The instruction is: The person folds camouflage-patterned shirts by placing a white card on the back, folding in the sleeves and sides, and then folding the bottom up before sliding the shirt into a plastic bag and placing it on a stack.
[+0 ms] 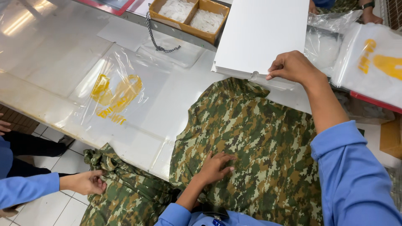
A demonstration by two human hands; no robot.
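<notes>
One camo shirt (251, 138), collar toward white boards (261, 33)

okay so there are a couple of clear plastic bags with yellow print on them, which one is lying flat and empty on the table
The clear bag left of the camouflage garment, spread flat on the table. The other printed bag, at the far right beyond the right hand, looks filled and white inside.

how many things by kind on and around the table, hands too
camouflage garments: 2
clear printed bags: 2
white board stack: 1
cardboard tray: 1
own hands: 2, left hand, right hand
total: 8
</notes>
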